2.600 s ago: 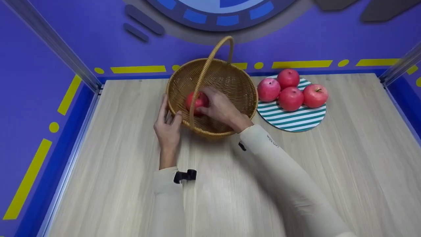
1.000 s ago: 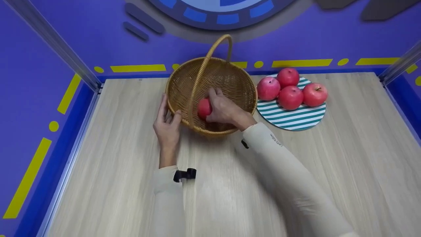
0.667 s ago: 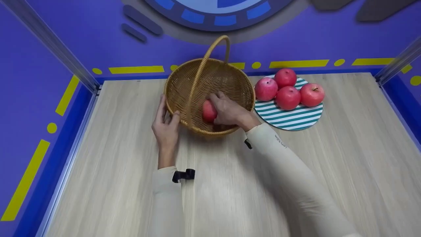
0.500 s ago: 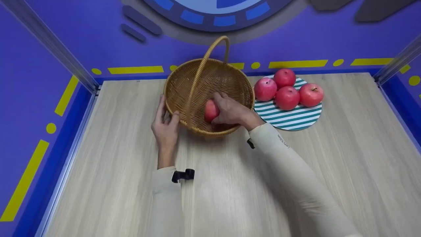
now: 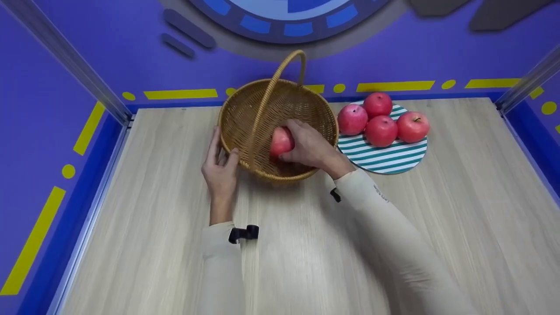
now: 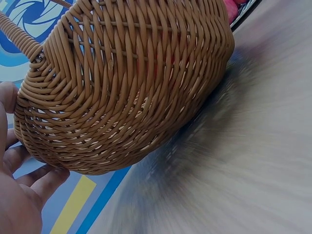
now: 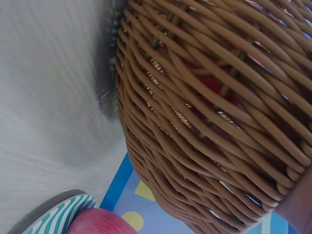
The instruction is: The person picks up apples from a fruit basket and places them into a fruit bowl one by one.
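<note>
In the head view a brown wicker basket (image 5: 241, 116) with an arched handle stands near the back wall. My right hand (image 5: 309, 144) reaches over the basket's near right rim and grips a red apple (image 5: 281, 142) inside, fingers on its far side and thumb on the near side. At the basket's left side, my left hand (image 5: 221, 173) holds it, thumb at the rim and fingers along the outer wall. The left wrist view shows the left hand's fingers (image 6: 48, 183) against the woven side. In the right wrist view, the basket wall (image 7: 195, 126) hides most of the right hand.
Right of the basket, a round green-and-white striped plate (image 5: 385, 162) bears several red apples (image 5: 380, 131). Behind the wooden table (image 5: 288, 253) rises a blue-purple wall (image 5: 153, 65) with yellow marks. Another blue panel (image 5: 35, 131) borders the left side.
My right hand has carried the apple rightward from the basket's left part towards its middle, then slightly up over the last half second. My left hand has stayed at the rim.
</note>
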Demonstrator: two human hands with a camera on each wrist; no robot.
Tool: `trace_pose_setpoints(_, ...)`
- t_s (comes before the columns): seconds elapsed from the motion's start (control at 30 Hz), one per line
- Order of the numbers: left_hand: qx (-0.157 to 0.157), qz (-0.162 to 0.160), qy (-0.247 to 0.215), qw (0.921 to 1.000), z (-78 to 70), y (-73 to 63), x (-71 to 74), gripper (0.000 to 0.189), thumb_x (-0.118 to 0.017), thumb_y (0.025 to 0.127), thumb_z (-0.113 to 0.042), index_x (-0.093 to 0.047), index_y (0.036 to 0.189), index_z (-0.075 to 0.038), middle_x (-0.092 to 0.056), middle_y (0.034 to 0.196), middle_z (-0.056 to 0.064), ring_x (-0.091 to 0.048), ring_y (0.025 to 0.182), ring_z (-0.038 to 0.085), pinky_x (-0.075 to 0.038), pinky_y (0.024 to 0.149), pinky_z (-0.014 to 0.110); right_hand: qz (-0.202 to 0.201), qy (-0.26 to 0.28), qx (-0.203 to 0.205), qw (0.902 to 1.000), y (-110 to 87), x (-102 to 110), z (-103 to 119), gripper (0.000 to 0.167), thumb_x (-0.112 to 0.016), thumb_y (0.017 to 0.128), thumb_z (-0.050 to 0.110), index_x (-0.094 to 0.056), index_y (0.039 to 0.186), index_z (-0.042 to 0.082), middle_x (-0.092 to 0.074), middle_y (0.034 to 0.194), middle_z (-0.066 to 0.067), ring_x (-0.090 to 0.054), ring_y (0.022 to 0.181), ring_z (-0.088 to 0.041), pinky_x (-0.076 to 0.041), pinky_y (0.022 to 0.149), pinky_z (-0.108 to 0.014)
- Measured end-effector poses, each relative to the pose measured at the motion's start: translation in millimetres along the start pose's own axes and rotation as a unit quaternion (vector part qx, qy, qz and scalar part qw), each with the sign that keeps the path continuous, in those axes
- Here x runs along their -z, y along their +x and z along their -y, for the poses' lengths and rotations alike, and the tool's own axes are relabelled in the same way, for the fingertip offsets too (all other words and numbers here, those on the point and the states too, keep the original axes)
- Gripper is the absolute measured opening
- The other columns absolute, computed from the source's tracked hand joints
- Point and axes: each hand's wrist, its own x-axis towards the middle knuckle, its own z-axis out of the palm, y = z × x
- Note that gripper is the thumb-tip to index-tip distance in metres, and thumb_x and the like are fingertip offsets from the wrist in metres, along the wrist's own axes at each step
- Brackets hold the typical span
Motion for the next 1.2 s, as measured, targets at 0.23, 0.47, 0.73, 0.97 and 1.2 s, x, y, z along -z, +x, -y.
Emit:
trace_pose_setpoints(0.23, -0.004, -0.001, 0.002, 1.0000, 0.5, 0.0, -0.2, 0.067, -0.065, 0.094, 0.005, -0.050, 0.158, -0.006, -0.042, 0.166, 0.010, -0.048, 0.147, 0.028, -0.044, 0.116, 0.050, -0.082, 0.051, 0.038, 0.9946, -11.5, 5.3, 0.9, 0.078, -0.087, 0.087, 0.026, -0.049, 0.152, 0.006, -0.055, 0.145, -0.014, -0.057, 0.129, -0.028, -0.048, 0.112, -0.045)
trace_pose_setpoints(0.47, -0.003, 0.005, 0.003, 1.0000, 1.5, -0.2, 0.9, 0.067, -0.065, 0.095, 0.006, -0.049, 0.159, -0.006, -0.042, 0.166, 0.008, -0.048, 0.147, 0.027, -0.044, 0.115, 0.051, -0.162, 0.106, 0.075, 0.9782, -27.4, 9.5, 1.0, 0.078, -0.088, 0.085, 0.021, -0.048, 0.150, 0.002, -0.054, 0.144, -0.013, -0.055, 0.129, -0.024, -0.048, 0.112, -0.041)
trace_pose_setpoints(0.73, -0.003, 0.006, 0.002, 1.0000, 2.1, -0.4, 0.7, 0.066, -0.065, 0.096, 0.006, -0.049, 0.159, -0.007, -0.042, 0.167, 0.008, -0.048, 0.147, 0.027, -0.044, 0.116, 0.050, -0.213, 0.167, 0.072, 0.9599, -46.5, 17.0, -0.7, 0.079, -0.091, 0.083, 0.019, -0.048, 0.148, 0.004, -0.056, 0.144, -0.007, -0.054, 0.129, -0.017, -0.049, 0.110, -0.036)
trace_pose_setpoints(0.97, 0.007, 0.004, 0.007, 0.9999, 0.6, -0.7, 0.9, 0.065, -0.065, 0.097, 0.003, -0.049, 0.159, -0.009, -0.041, 0.167, 0.005, -0.047, 0.147, 0.027, -0.045, 0.116, 0.047, -0.256, 0.232, 0.069, 0.9358, -60.4, 18.7, -8.1, 0.078, -0.092, 0.083, 0.017, -0.047, 0.145, 0.000, -0.058, 0.144, -0.009, -0.057, 0.128, -0.019, -0.049, 0.111, -0.037)
trace_pose_setpoints(1.2, 0.016, 0.003, 0.003, 0.9999, 0.9, -0.6, 0.8, 0.066, -0.065, 0.097, 0.002, -0.050, 0.159, -0.012, -0.041, 0.167, 0.004, -0.047, 0.147, 0.028, -0.045, 0.115, 0.041, -0.303, 0.271, 0.061, 0.9113, -75.1, 20.9, -18.4, 0.075, -0.092, 0.084, 0.012, -0.046, 0.142, -0.001, -0.059, 0.143, -0.008, -0.060, 0.126, -0.020, -0.051, 0.110, -0.037)
